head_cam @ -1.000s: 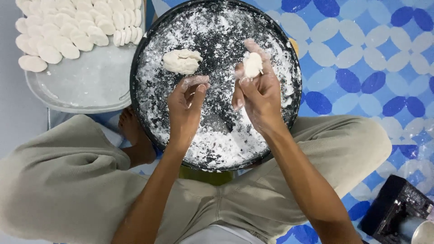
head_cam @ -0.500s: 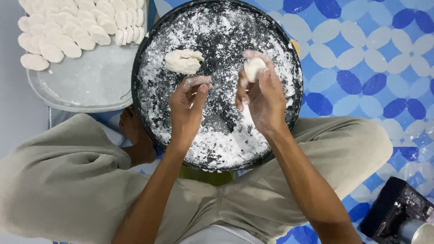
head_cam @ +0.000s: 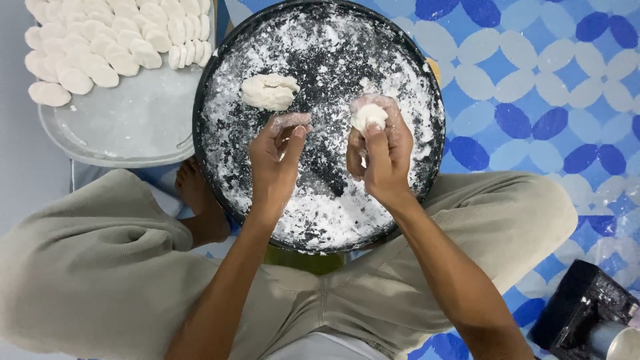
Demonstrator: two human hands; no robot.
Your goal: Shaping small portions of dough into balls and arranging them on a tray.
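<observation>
Right hand [head_cam: 379, 157] pinching a dough piece [head_cam: 369, 117] over the floured pan [head_cam: 220, 100].

The right grip is clenched on the piece at its fingertips. The left hand [head_cam: 277, 163] hangs just beside it, grip released, floury fingers loosely curled on nothing. Beyond the left grip a dough lump [head_cam: 269, 91] lies in the pan; farther left, a tray [head_cam: 133, 127] of shaped pieces [head_cam: 110, 47].

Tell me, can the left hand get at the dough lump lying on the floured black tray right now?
Probably yes. The left hand is empty and hovers over the black tray; the dough lump lies just beyond its fingertips, with only loose flour between them.
</observation>
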